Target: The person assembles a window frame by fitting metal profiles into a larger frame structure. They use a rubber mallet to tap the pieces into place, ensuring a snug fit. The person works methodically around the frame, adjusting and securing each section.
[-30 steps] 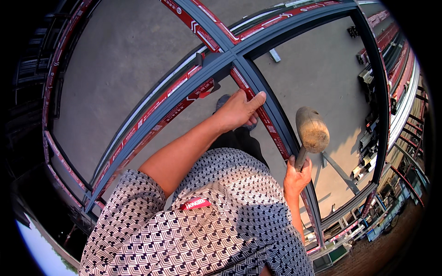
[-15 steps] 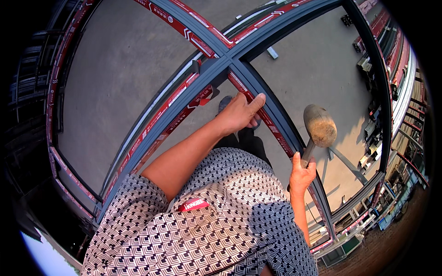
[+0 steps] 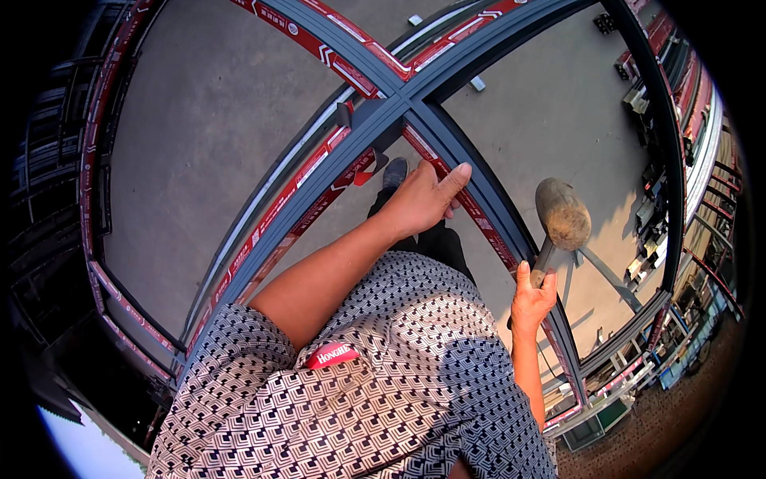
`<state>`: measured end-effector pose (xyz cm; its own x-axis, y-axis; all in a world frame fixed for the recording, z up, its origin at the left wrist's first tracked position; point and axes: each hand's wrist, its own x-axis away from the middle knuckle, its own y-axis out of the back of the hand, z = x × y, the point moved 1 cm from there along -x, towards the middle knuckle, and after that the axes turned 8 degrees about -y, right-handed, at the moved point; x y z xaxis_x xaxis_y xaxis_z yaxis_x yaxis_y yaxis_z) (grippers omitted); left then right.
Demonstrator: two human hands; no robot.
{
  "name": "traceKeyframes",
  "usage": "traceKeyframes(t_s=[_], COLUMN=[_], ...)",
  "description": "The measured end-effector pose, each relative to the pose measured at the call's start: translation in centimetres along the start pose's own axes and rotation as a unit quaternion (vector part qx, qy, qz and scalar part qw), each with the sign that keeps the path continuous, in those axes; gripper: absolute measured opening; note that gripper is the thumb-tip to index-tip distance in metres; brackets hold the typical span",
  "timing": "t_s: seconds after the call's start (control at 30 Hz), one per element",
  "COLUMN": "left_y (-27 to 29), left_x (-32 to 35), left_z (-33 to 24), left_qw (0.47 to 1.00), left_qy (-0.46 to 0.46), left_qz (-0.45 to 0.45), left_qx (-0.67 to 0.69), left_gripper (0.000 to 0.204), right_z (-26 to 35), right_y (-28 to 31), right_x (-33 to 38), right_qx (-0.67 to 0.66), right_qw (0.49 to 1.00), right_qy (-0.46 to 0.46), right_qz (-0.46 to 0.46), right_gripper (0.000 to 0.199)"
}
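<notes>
A large dark grey metal frame (image 3: 408, 94) with crossing bars spreads out before me, its sides covered in red printed film. On the bar running down to the right from the crossing, my left hand (image 3: 421, 201) is closed, thumb over the top and fingertips partly hidden at its side. My right hand (image 3: 533, 307) is wrapped round the handle of a mallet (image 3: 565, 215). The mallet's worn, rounded head points up, held above the frame's right opening and apart from the bars. A torn flap of red and grey film (image 3: 369, 169) hangs near the crossing.
Grey concrete floor (image 3: 215, 96) shows through the openings, with my feet below the frame. Stacked metal profiles (image 3: 702, 176) line the right side, and dark racks (image 3: 52, 152) stand at the left. A loose metal strip (image 3: 610, 279) lies beneath the right opening.
The frame, hands and mallet have all shifted slightly to the right in the view. Both hands keep their holds, and the mallet stays raised.
</notes>
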<state>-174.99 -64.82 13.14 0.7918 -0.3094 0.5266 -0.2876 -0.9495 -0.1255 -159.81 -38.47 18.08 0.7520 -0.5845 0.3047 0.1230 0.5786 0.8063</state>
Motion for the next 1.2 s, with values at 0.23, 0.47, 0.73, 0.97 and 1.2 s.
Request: traceKeyframes(t_s=[0.23, 0.47, 0.73, 0.97, 1.2], left_y=[-0.5, -0.7, -0.6, 0.4, 1.1], left_x=[-0.1, -0.6, -0.8, -1.1, -1.1], left_z=[0.5, 0.8, 0.9, 1.3, 2.6], left_qw=[1.0, 0.998, 0.998, 0.997, 0.966], left_qy=[0.018, 0.02, 0.005, -0.021, -0.023], left_qz=[-0.006, 0.025, 0.042, 0.065, 0.023], left_qx=[0.009, 0.057, 0.057, -0.03, -0.255], left_gripper=[0.069, 0.064, 0.064, 0.076, 0.093], right_z=[-0.8, -2.4, -1.1, -1.0, -1.7], right_y=[-0.8, 0.3, 0.6, -0.1, -0.9], right_x=[-0.2, -0.7, -0.4, -0.8, -0.4], right_qx=[-0.025, -0.032, -0.007, 0.027, 0.023], right_qw=[0.999, 0.999, 1.0, 0.999, 0.999], right_qy=[0.015, 0.027, 0.001, 0.028, 0.026], right_qz=[-0.035, 0.0, -0.002, -0.004, -0.012], right_gripper=[0.032, 0.036, 0.039, 0.039, 0.038])
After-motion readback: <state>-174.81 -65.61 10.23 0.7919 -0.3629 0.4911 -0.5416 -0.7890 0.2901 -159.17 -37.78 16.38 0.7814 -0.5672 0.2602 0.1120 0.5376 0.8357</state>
